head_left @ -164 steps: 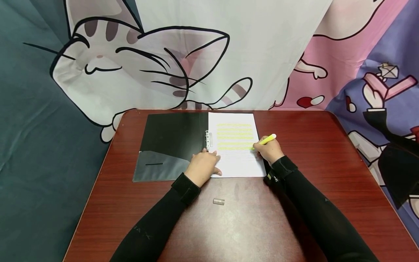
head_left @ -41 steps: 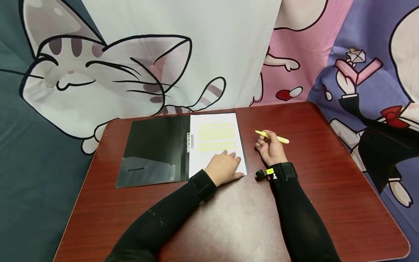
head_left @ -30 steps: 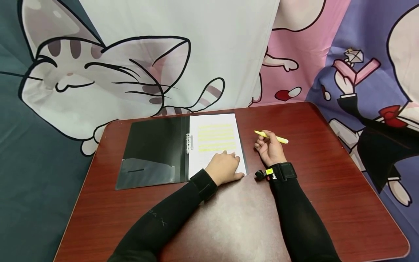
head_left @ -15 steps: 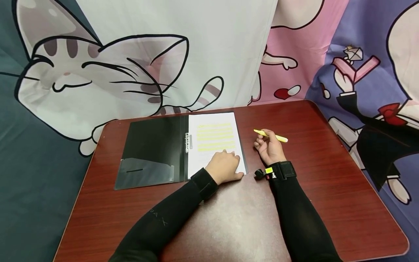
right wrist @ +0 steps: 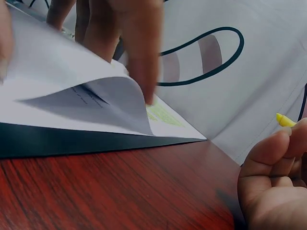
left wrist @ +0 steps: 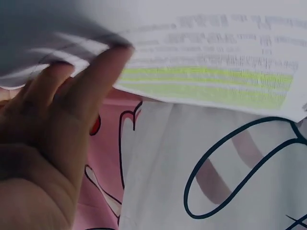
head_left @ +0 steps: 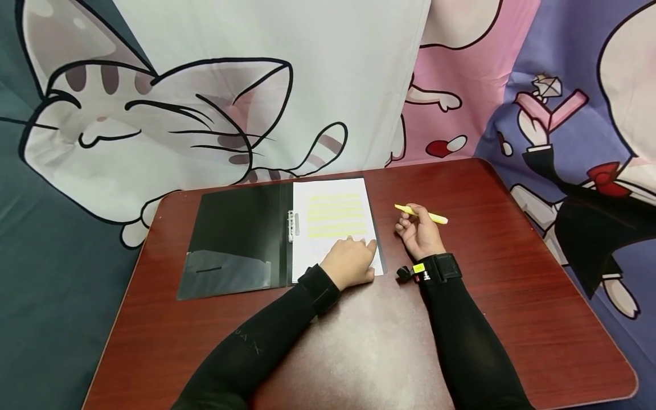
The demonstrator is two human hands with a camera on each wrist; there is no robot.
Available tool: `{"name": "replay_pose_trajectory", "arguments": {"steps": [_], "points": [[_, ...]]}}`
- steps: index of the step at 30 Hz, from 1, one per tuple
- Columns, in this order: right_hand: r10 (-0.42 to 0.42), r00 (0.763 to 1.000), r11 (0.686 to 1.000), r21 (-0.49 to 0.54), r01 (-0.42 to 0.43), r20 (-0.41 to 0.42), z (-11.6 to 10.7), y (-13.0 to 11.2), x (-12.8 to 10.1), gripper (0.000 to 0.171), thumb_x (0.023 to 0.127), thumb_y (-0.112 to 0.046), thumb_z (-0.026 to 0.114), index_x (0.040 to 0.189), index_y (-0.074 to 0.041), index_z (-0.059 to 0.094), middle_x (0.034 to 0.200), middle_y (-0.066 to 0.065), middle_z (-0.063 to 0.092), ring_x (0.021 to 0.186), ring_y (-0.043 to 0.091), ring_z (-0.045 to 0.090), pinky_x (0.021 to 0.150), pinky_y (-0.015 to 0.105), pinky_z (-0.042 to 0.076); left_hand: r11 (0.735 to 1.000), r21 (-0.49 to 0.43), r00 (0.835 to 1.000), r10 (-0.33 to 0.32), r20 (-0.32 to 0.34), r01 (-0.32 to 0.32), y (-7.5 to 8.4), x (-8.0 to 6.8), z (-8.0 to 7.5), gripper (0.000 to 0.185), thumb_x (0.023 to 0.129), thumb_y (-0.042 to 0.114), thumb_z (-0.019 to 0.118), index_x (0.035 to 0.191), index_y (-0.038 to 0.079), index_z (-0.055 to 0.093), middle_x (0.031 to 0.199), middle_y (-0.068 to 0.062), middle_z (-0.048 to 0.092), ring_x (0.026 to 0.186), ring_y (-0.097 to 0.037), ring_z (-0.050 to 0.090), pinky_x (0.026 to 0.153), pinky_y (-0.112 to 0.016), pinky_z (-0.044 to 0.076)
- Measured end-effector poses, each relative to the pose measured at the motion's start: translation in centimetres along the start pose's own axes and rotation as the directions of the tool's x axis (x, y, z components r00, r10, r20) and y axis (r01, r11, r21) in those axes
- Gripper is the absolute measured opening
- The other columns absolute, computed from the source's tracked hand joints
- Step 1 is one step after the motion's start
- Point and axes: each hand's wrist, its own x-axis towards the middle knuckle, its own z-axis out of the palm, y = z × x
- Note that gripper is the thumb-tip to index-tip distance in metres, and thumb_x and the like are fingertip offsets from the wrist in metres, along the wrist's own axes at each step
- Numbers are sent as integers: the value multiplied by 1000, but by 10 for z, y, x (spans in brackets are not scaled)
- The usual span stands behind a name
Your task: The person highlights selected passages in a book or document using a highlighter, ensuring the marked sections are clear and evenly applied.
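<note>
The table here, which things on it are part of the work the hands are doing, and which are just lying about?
In use:
- printed page, its corner lifted by the left hand
- yellow highlighter, held by the right hand
- black folder under the page

Lying about:
- nothing loose on the table
- cartoon cat cloth, only a backdrop

Two bare hands are at work: one left hand (head_left: 351,263) and one right hand (head_left: 419,234), each coming out of a black sleeve, two sleeves in all. One yellow highlighter pen (head_left: 421,214), one open black plastic folder (head_left: 238,234), one white printed sheet with yellow-marked lines (head_left: 335,215) and one dark red wooden table (head_left: 512,296) are here.
</note>
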Motion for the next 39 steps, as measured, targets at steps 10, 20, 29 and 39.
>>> {"name": "replay_pose_trajectory", "arguments": {"steps": [10,20,29,39], "points": [[-22,1000,998,-50,22,14,1,0,-3,37,123,-18,44,97,-20,70,83,-3,59,70,12,45,74,26,42,999,0,954,-33,-297,34,-11,-27,-5,61,107,7,74,163,27,60,87,-7,75,70,-24,74,54,-38,60],[-10,999,997,-80,13,40,2,1,-9,35,123,-13,47,97,-18,71,85,0,61,70,13,48,73,26,42,943,36,733,-232,-640,330,-70,-120,-24,15,93,3,78,82,4,68,75,-10,65,60,-30,65,42,-46,54],[-20,998,998,-58,23,54,0,-9,-13,29,121,-15,53,102,-17,74,86,-1,64,73,13,47,77,27,41,832,-76,697,-506,-508,549,-105,-182,2,46,91,-10,68,59,11,43,61,-10,43,46,-19,37,37,-35,32],[11,996,1000,-16,-10,90,-2,-2,-16,30,122,-16,52,105,-15,76,88,0,65,74,14,49,78,27,44,766,-20,698,-596,-396,643,-99,-182,5,24,90,2,79,68,1,69,98,-26,62,79,-38,60,51,-47,54]]}}
